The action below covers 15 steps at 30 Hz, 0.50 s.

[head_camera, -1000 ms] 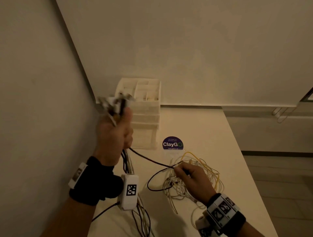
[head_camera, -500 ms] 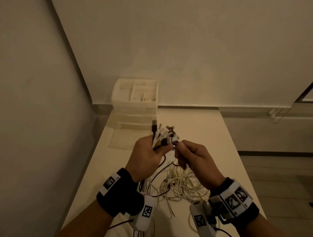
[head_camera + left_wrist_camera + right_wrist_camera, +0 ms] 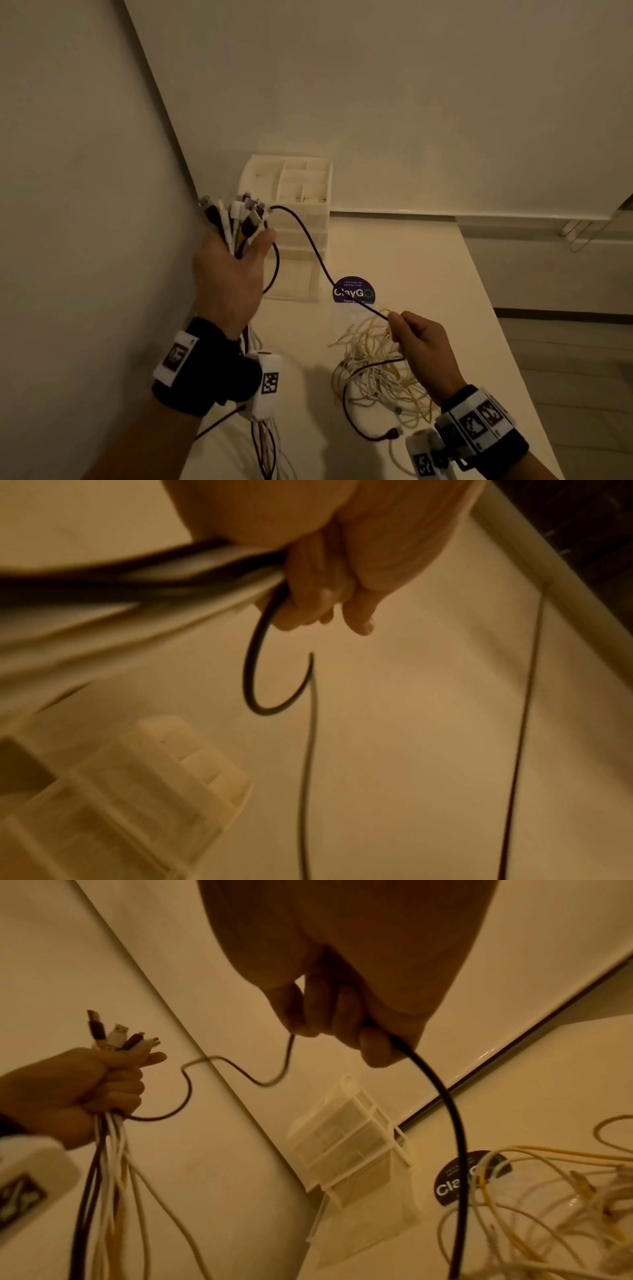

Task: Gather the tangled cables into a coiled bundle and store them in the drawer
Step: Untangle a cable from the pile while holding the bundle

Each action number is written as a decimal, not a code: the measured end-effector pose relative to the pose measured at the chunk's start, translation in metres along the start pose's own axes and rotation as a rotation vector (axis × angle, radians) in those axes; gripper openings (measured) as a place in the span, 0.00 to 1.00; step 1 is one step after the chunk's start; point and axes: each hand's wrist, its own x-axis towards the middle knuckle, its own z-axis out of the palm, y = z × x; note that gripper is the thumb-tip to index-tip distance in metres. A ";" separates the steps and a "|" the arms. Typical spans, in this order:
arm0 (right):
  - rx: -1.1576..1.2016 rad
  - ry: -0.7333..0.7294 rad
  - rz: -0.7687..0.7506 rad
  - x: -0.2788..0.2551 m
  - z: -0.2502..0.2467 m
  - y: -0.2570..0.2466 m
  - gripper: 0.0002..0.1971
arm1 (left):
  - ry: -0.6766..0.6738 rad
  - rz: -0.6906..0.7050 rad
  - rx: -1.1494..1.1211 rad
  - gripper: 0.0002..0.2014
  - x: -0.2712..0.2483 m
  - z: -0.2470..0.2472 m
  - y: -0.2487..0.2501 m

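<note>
— what does the head camera catch?

— my left hand (image 3: 227, 274), raised by the wall, its grip clenched round a bunch of cables (image 3: 236, 222), plug ends fanned out above my fist, metal usb tips and white and dark moulded housings. my right hand (image 3: 423, 342), lower, pinches a thin black cable (image 3: 308, 240) that runs up in a slack line to the bunch. under that hand a loose tangle of white and yellow cables (image 3: 376, 373) lies on the pale tabletop (image 3: 428, 260).

— and the drawer?

— the translucent plastic drawer unit (image 3: 301, 233) stands at the back of the tabletop, in the corner, with open compartments on top; a round dark sticker (image 3: 354, 291) lies just beside it.

— what do the wrist cameras add?

— the right one shows the cords hanging below my left fist in a straight smooth sheaf, black, white and yellowish, and the black cable leaving my right grip on both sides, glossy and round. the left one, blurred, shows my fingers (image 3: 318, 596) curled on the bunch and a small black loop drooping beneath.
</note>
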 end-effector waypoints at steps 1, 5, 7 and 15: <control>-0.004 0.024 0.018 0.001 0.001 -0.003 0.23 | -0.005 0.031 -0.011 0.06 -0.011 0.005 0.005; 0.078 0.018 0.018 0.002 0.002 -0.024 0.24 | -0.352 0.118 0.044 0.19 -0.043 0.029 0.004; 0.116 -0.009 -0.035 0.000 0.001 -0.041 0.24 | -0.532 0.088 0.056 0.15 -0.051 0.040 -0.001; 0.380 -0.128 -0.144 -0.004 -0.007 -0.071 0.21 | -0.556 0.075 0.081 0.11 -0.049 0.051 -0.015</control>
